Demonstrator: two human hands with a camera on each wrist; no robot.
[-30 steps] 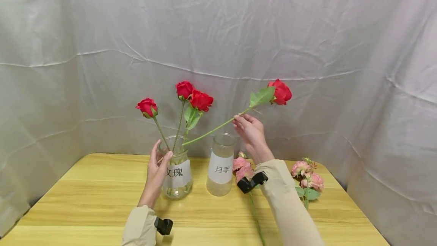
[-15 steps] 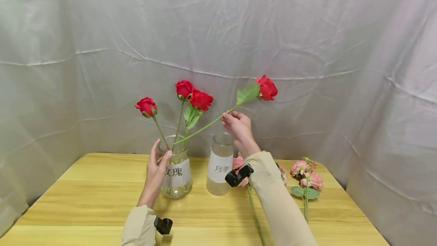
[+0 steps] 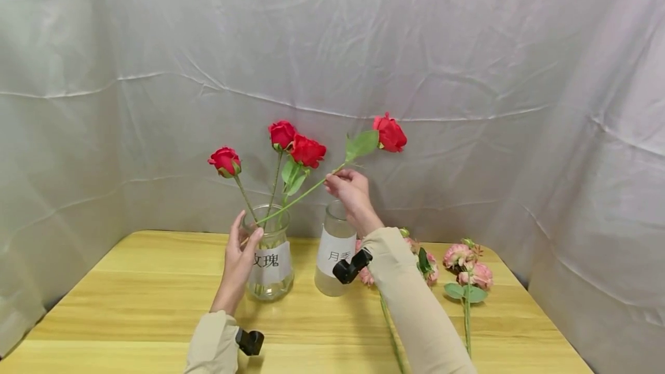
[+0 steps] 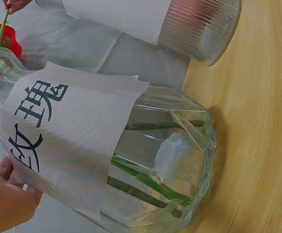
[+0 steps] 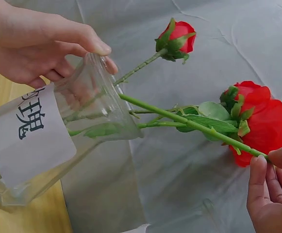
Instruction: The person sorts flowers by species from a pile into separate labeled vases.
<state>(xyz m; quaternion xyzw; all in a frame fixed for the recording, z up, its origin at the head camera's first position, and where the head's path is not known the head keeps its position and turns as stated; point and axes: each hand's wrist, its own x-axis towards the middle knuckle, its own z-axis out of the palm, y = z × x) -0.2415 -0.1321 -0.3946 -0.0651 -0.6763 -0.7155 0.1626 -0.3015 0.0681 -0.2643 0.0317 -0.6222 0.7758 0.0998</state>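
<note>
My right hand pinches the green stem of a red rose between thumb and fingertips. The rose leans up to the right, its lower stem end at the mouth of a labelled glass vase. In the right wrist view, that stem meets the vase rim. My left hand grips the vase's neck from the left, thumb at the rim. Several red roses stand in the vase. Their stem ends show through its lower glass in the left wrist view.
A second labelled glass vase stands right of the first, partly behind my right wrist. Pink flowers with long stems lie on the wooden table at the right; my right sleeve hides some. A grey curtain hangs behind.
My right hand has moved left with the rose, bringing its stem end from the vase's right side over to its mouth. My left hand stays on the vase.
</note>
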